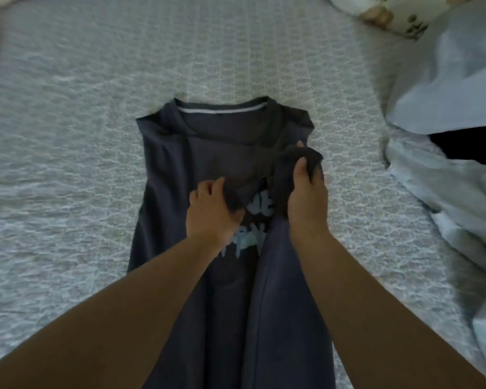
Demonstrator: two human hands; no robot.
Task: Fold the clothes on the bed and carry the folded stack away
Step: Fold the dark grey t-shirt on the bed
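- Head view: dark grey T-shirt (222, 192) lies lengthwise along the middle of the bed (68, 164), collar toward the far edge, hem running off the near edge of the picture, both long sides already turned in toward the centre.
- Right hand (306, 197) grips a bunched sleeve of the shirt, thumb and fingers curled round the cloth; left hand (211, 211) pinches a fold of the same fabric just beside it, over the chest print.
- Judged step: laying the sleeve flat inside the narrow panel. To do it well, draw the sleeve straight down along the fold line, smooth out the bunch, keep both side edges parallel.
- Pale blue lettering (253, 220) on the chest is partly covered and blurred; no word can be read, no brand tag shows.
- Light blue clothes (446, 94) lie heaped at the right edge of the bed, with a patterned pillow (399, 18) at the far right corner.
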